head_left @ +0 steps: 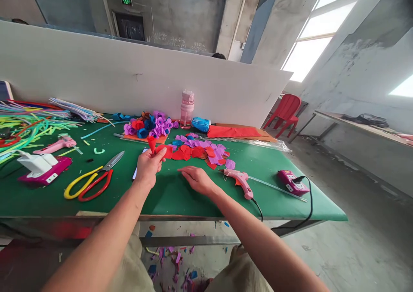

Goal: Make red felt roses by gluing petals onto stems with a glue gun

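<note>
Between the thumb and fingers of my left hand [149,168] is a rolled red paper petal [151,143], its narrow tube upright. Another red petal [168,151] shows just beyond the thumb; whether it is held or lies behind is unclear. My right hand [197,179] rests low over the green table, fingers stretched leftward and holding nothing visible. Loose red petals [182,152] and purple petals [217,153] lie spread beyond both hands. A pink glue gun [241,181] with a glue stick in its back lies right of my right hand.
Finished paper flowers [151,125] are heaped at the back, near a pink bottle [187,109] and red paper sheets [237,132]. Scissors [97,178], a second glue gun [58,145] and pipe cleaners [29,124] occupy the left. A power strip [292,182] sits right, its cable crossing the table edge.
</note>
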A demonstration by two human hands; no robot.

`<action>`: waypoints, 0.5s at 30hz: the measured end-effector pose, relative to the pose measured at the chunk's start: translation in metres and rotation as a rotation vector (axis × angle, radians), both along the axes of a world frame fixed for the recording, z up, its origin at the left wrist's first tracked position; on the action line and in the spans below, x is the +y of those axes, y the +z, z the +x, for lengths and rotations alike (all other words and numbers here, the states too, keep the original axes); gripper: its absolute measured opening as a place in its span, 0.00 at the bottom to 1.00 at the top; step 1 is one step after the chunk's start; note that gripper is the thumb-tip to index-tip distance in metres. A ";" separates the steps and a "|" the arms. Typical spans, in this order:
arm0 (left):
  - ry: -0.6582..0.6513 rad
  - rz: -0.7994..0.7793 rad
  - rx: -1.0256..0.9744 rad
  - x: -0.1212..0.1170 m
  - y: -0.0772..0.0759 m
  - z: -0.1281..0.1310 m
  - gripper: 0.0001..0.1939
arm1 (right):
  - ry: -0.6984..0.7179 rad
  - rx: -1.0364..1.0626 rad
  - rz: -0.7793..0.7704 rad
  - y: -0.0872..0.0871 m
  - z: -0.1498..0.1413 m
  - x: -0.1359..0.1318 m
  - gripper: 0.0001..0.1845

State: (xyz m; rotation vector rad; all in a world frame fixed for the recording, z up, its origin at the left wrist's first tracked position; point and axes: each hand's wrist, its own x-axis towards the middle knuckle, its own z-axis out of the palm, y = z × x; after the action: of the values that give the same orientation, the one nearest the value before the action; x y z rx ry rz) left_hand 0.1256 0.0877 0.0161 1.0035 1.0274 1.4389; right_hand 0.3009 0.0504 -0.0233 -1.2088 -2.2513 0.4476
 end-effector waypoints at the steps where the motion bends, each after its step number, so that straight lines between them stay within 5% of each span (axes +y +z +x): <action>1: 0.011 -0.006 -0.003 0.000 0.000 0.001 0.15 | -0.006 -0.041 0.029 -0.005 -0.007 0.012 0.22; 7: 0.020 -0.005 0.026 0.000 -0.001 0.002 0.15 | 0.063 -0.301 0.113 -0.025 -0.039 0.046 0.38; 15: 0.007 -0.009 0.006 0.003 0.001 -0.003 0.14 | 0.384 -0.256 0.108 0.000 -0.003 -0.045 0.32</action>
State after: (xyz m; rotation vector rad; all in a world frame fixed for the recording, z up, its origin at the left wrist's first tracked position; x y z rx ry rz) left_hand 0.1222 0.0909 0.0169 0.9994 1.0422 1.4369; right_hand 0.2976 0.0053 -0.0230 -0.8155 -2.7040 0.3202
